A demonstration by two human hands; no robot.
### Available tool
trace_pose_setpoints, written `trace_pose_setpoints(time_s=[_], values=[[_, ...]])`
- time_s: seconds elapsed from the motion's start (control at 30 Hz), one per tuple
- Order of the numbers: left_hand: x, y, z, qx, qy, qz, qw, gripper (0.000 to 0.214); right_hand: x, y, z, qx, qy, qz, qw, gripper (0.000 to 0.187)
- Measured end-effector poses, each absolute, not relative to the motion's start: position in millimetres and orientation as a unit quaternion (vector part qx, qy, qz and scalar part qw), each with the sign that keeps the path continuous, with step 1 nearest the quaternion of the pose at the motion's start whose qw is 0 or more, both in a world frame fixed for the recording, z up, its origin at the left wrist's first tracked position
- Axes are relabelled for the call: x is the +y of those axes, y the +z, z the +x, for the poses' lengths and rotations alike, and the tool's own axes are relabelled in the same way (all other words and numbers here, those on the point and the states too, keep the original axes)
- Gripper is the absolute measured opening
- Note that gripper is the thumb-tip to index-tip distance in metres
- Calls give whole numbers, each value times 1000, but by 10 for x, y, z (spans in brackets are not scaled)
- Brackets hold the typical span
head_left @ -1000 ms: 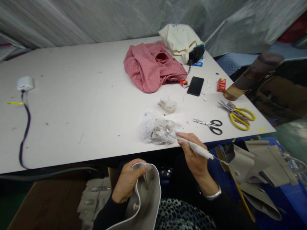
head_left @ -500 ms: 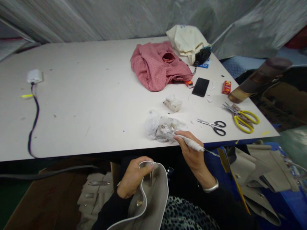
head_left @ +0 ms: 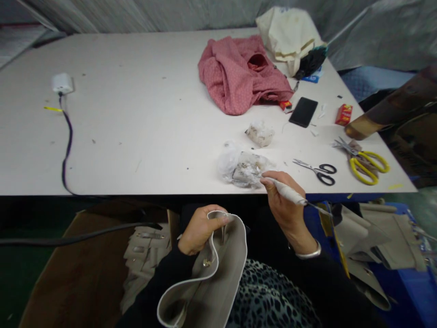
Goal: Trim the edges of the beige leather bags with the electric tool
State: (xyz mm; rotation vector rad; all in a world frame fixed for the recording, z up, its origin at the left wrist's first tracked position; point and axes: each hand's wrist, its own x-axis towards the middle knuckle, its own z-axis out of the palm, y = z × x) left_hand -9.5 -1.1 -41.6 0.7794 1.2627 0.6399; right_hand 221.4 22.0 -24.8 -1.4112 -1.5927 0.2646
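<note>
My left hand (head_left: pixel 203 229) grips the top edge of a grey-beige bag piece (head_left: pixel 227 269), thumb on the inside and fingers behind. The piece bulges open over my lap, with a small metal snap on its wall. Between the thumb and fingers of my right hand (head_left: pixel 286 200) is a white-wrapped tool (head_left: pixel 288 192), a thin cord trailing from its rear end. Its front tip is by a plastic-wrapped, dirt-stained block (head_left: pixel 247 168) at the table's front edge; whether it touches cannot be made out. A second stained white lump (head_left: pixel 260 133) lies just behind.
On the white table (head_left: pixel 136 136) lie black-handled scissors (head_left: pixel 317 171), yellow-handled scissors (head_left: pixel 367 164), a phone (head_left: pixel 303 112), a red box (head_left: pixel 343 114) and a pink cloth (head_left: pixel 235 77). A brown post (head_left: pixel 385 107) slants at the right edge. More beige pieces (head_left: pixel 385 232) lie at lower right.
The view has shifted, so the table appears higher and further right. Both hands keep their holds, and the tool tip stays beside the wrapped block.
</note>
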Motion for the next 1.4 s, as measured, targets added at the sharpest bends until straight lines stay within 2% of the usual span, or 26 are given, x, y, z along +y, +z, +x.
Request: trace_pose_setpoints(time_s=[0.07, 0.17, 0.3, 0.83, 1.0, 1.1, 1.23, 1.4], values=[[-15, -410, -96, 558, 288, 343, 699, 33, 92, -234, 2201, -605, 214, -569, 514, 21], [-14, -397, -94, 542, 283, 339, 715, 34, -82, -249, 2147, -576, 377, -525, 500, 24], [-12, -368, -96, 517, 267, 345, 736, 35, -206, -294, 2080, -578, 451, -497, 464, 24], [-67, -318, -54, 506, 257, 381, 730, 33, -261, -283, 2073, -591, 487, -476, 432, 25], [-87, -320, -12, 498, 250, 406, 724, 30, -153, -299, 2036, -610, 485, -477, 407, 32], [-95, -344, 10, 500, 258, 382, 733, 29, -87, -304, 2011, -618, 480, -479, 397, 37], [-96, -388, -7, 499, 280, 320, 755, 31, -142, -274, 2068, -637, 478, -448, 406, 32], [-103, -433, -22, 477, 270, 305, 779, 32, -385, -114, 2222, -808, 346, -377, 292, 24]])
